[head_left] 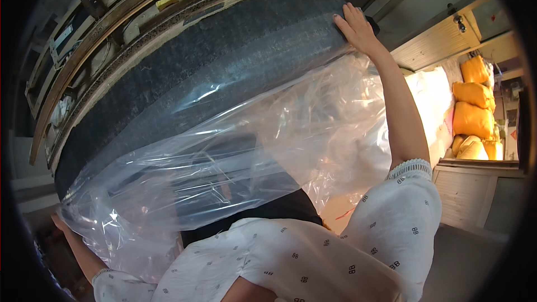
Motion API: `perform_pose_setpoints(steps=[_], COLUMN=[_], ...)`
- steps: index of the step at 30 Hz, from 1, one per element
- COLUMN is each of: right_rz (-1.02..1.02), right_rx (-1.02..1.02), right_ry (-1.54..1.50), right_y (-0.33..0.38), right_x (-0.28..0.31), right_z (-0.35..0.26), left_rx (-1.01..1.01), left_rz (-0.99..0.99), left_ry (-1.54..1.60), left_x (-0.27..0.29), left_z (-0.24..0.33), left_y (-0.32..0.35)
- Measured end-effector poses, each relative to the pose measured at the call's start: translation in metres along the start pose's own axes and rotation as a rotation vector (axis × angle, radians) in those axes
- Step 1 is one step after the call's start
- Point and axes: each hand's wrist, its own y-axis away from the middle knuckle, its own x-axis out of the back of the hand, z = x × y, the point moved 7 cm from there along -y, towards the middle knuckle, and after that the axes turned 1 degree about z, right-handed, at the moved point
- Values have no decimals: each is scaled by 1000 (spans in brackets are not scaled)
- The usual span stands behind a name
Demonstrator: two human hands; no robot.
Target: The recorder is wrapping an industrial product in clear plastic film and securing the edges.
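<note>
A wide sheet of clear plastic film hangs from a long, dark padded surface down over my front. It is wrinkled and shiny, and its upper part lies over the dark surface. At the far right end, my right hand rests on the dark surface with its fingers stretched out, by the film's edge. My left hand is at the opposite end, low on the left, beside the bunched film. Its fingers are mostly hidden there, so its grip does not show.
Behind the dark surface runs a machine frame with a curved brown rail and a small yellow piece. To the right, several orange bundles are stacked near a bright light. A cream panel stands beyond my right arm.
</note>
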Motion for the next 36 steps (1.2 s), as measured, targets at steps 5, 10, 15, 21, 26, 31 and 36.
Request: perform_pose_setpoints(steps=[5,10,15,21,26,31,36], right_rz=[116,411,236,-1621,-684,-299,282], right_rx=[170,-328,247,152,902,1141,825], right_ry=[-24,514,-776,-974,-1029,-861,-924], right_y=[-55,-59,-32,265,340,305,101], right_x=[-10,22,79,-8,-51,-5,176], right_z=[-6,-7,-143,-337,-463,-481,-384], left_rx=[40,-73,33,403,509,546,499], left_rz=[472,364,425,574,659,590,542], left_ry=[322,725,660,792,986,933,934], left_x=[0,-45,-29,50,70,59,68], left_z=[-4,11,86,106,113,105,98], left_y=[-47,-44,1,61,85,96,93])
